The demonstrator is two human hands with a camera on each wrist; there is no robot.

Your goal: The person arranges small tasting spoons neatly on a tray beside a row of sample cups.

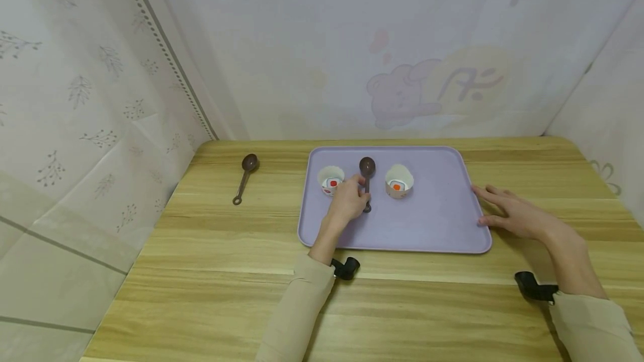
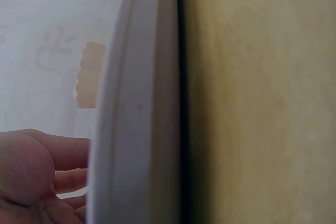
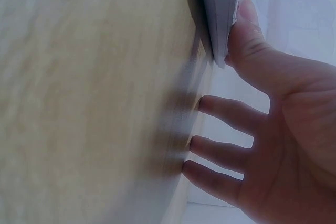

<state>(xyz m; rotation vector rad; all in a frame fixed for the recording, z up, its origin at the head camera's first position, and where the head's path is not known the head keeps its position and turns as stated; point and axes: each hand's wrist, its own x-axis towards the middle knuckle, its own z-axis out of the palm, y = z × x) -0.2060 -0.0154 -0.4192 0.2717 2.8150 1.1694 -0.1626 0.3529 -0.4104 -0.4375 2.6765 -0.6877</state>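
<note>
My left hand (image 1: 346,201) is over the lilac tray (image 1: 432,228), its thumb and forefinger pinching the handle of a brown measuring spoon (image 1: 368,166). The spoon lies bowl-away between two paper baking cups. A red mark shows inside the left cup (image 1: 330,173), and an orange one inside the right cup (image 1: 399,175). At the tray's right edge, my right hand (image 1: 513,214) has its fingers extended. Its thumb (image 3: 247,35) touches the rim in the right wrist view, while other fingers reach the tabletop. In the left wrist view, the tray rim hides my left fingertips and the spoon.
A second brown measuring spoon (image 1: 246,177) lies on the wooden table (image 1: 226,272), left of the tray. Patterned cloth (image 1: 282,49) hangs behind and beside the table. Black wrist cameras are strapped below both hands.
</note>
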